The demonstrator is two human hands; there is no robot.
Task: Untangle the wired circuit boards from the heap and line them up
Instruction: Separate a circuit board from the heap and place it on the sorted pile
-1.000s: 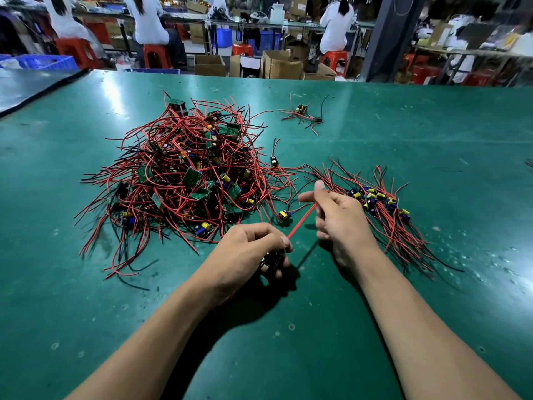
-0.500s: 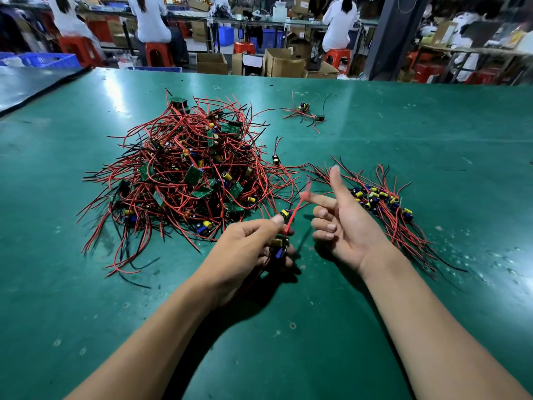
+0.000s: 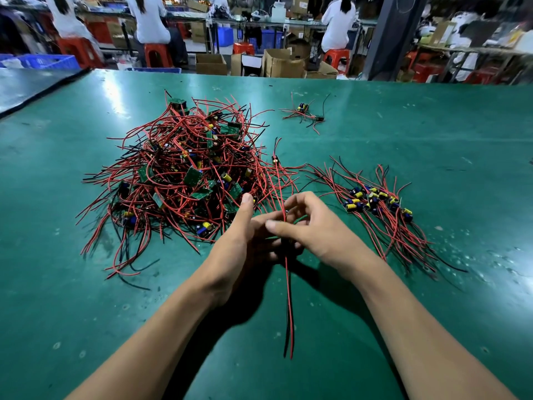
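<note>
A big heap (image 3: 187, 174) of small green circuit boards tangled in red and black wires lies at left centre of the green table (image 3: 432, 125). To the right, several boards (image 3: 375, 202) lie side by side in a row with their wires fanned toward me. My left hand (image 3: 245, 238) and my right hand (image 3: 305, 229) meet just in front of the heap and together hold one wired board, mostly hidden between the fingers. Its red and black wires (image 3: 289, 307) hang straight down toward me; other wires rise from the hands toward the heap.
A small separate tangle of boards and wires (image 3: 304, 112) lies farther back on the table. Beyond the far edge are cardboard boxes (image 3: 284, 63), red stools and seated people in white. A darker table (image 3: 26, 85) adjoins at far left.
My right hand let go of the raised red wire and came in to join the left hand on the board. The board's wires now hang down toward me.
</note>
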